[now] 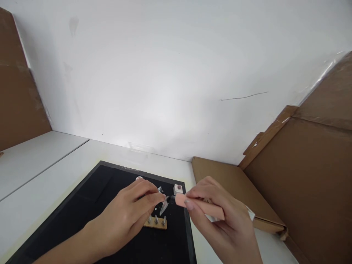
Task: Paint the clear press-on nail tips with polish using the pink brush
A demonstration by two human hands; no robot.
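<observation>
Above the dark mat, my left hand (128, 214) is closed in a pinch at the upper end of a clear, pointed false nail tip (164, 207). My right hand (224, 209) grips a peach-coloured bar-shaped tool (213, 209) between thumb and fingers. The tool's left end, with a small dark part by it, is close to the nail tip; whether they touch I cannot tell. Below them lies a tan strip (155, 223) carrying several small clear upright pieces on metal-looking bases, partly hidden by my left hand.
A small white block (178, 189) with a dark round spot sits near the back right corner of the black mat (93, 198). Flat cardboard (217, 170) lies to the right on the white table (68, 150). Behind rises a white wall (154, 73), with brown cardboard panels (310, 154) at the sides.
</observation>
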